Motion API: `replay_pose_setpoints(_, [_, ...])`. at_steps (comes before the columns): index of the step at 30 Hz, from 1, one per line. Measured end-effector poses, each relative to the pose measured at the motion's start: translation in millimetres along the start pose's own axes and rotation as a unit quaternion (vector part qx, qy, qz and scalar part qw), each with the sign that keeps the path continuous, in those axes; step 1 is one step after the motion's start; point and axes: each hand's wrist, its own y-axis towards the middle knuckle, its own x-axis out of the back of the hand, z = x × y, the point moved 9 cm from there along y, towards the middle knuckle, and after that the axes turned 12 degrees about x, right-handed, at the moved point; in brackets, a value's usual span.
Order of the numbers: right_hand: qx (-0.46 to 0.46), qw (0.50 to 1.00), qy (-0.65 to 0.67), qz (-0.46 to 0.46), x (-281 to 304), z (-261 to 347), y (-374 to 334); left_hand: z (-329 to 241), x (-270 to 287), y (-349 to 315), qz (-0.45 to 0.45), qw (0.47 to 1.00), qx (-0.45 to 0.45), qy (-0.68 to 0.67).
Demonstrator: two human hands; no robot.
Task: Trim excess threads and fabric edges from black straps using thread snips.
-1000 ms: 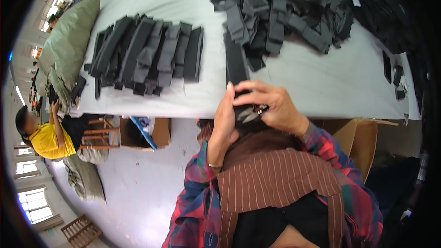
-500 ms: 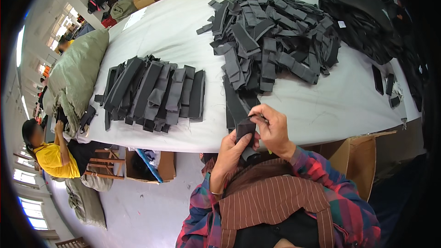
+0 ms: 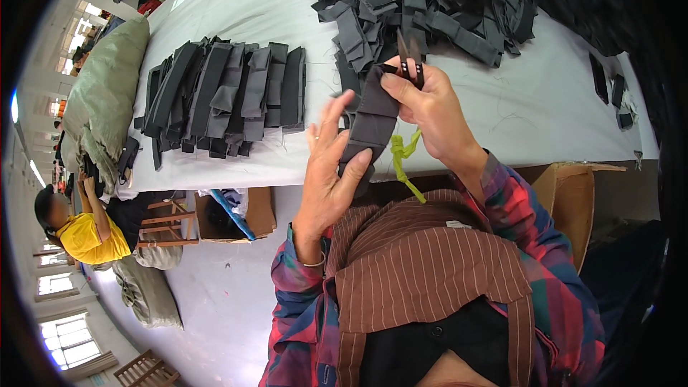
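Between my hands a dark grey fabric strip (image 3: 375, 118) stands slanted above the near table edge, its surface crossed by seams or folds. My left hand (image 3: 326, 172) grips its lower part with the thumb on top, the other fingers partly raised and blurred. At its upper end my right hand (image 3: 436, 111) pinches the strip between thumb and finger and also holds small thread snips (image 3: 410, 57), blades pointing away from me. A yellow-green cord (image 3: 401, 161) dangles below the right hand. Part of the strip is hidden behind the left hand.
Left on the white table (image 3: 236, 168) lies a row of stacked dark strips (image 3: 229, 100). A loose heap of strips (image 3: 430, 7) covers the far middle. Black bags (image 3: 573, 7) and a dark flat phone-like object (image 3: 598, 79) lie right. A person in yellow (image 3: 93, 236) sits left.
Both hands have lifted and moved apart, so the strip is spread out. The snips and yellow-green cord have come into view at my right hand. The view has tilted down.
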Motion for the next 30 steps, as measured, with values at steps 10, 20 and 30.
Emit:
replay_pose_setpoints(10, [0.177,0.918,-0.351,0.05,-1.3,9.9,-0.3,57.9,-26.0,-24.7,0.014,0.845,0.294,-0.447])
replay_pose_setpoints(20, [0.283,0.797,-0.516,0.133,-20.9,22.5,-22.6,76.3,-33.3,-25.2,0.004,0.819,0.325,-0.473])
replay_pose_setpoints(30, [0.127,0.929,-0.3,0.177,-16.2,-8.0,-20.3,73.7,-37.9,-28.1,0.039,0.815,0.328,-0.475])
